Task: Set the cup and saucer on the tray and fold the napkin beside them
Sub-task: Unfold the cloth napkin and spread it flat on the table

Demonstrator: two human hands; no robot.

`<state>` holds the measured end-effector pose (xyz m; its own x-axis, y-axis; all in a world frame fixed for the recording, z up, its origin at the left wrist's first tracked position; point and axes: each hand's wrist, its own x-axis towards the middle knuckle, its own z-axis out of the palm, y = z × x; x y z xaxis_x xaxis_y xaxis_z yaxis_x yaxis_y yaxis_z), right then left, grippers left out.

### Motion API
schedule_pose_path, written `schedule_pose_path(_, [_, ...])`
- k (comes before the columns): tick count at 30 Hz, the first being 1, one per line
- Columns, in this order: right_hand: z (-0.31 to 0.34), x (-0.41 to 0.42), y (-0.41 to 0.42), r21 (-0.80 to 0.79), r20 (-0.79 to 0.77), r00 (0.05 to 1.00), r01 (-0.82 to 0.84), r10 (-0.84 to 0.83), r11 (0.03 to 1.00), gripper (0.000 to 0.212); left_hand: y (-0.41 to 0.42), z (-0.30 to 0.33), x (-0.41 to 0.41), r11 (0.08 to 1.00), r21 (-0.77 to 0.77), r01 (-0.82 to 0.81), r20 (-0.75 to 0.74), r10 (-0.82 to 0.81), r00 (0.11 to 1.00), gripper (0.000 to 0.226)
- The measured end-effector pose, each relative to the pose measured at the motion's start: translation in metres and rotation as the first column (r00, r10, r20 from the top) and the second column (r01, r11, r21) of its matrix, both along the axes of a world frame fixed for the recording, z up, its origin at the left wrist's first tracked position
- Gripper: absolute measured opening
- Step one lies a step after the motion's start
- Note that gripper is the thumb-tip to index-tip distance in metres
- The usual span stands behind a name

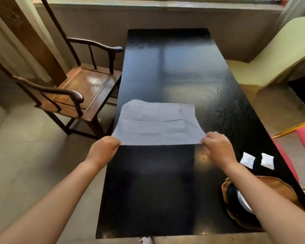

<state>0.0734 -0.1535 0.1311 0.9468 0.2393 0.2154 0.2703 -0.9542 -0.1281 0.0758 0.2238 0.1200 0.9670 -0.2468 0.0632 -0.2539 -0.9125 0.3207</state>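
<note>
Pale blue napkin (157,123) at frame centre, spread over the black table (174,67). Left hand (104,149) and right hand (218,147) pinching near corners. Best lifted evenly, carried to far edge, corners aligned. Tray (278,186) lower right.

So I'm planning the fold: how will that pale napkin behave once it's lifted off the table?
Probably floppy: the napkin, pinched at its near corners by the left hand and right hand, sags and curves between them. Likely light, since fingertip pinches hold it up. Its visible crease lines suggest it folds easily, though it may slide on the glossy black table.
</note>
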Motion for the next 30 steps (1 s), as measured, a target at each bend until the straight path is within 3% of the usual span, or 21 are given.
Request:
schedule_pose_path(4, [-0.07,-0.037,0.001,0.076,-0.151,0.988,0.052,-0.041,0.996,0.011,-0.004,-0.072,-0.049,0.999,0.026,-0.048,-0.18,0.052,0.982,0.019])
schedule_pose_path(8, [-0.13,-0.076,0.001,0.102,-0.238,0.971,0.062,-0.036,0.993,0.012,-0.011,-0.133,-0.091,0.995,0.026,-0.097,-0.259,0.101,0.961,0.016])
schedule_pose_path(12, [-0.164,-0.115,-0.002,0.186,-0.251,0.963,0.151,-0.102,0.971,0.014,-0.018,-0.16,-0.121,0.976,-0.119,-0.181,-0.172,0.16,0.972,0.006])
schedule_pose_path(17, [-0.181,-0.16,-0.004,0.284,-0.164,0.975,0.194,-0.151,0.939,0.018,-0.022,-0.172,-0.162,0.954,-0.169,-0.248,-0.073,0.239,0.968,0.009])
schedule_pose_path(24, [-0.189,-0.216,-0.007,0.286,-0.083,0.978,0.206,-0.19,0.936,0.022,-0.021,-0.191,-0.223,0.936,-0.24,-0.255,0.011,0.266,0.964,0.013])
schedule_pose_path(30, [-0.189,-0.236,-0.011,0.252,-0.055,0.991,0.135,-0.125,0.958,0.024,-0.017,-0.192,-0.25,0.939,-0.27,-0.213,0.055,0.236,0.97,0.013])
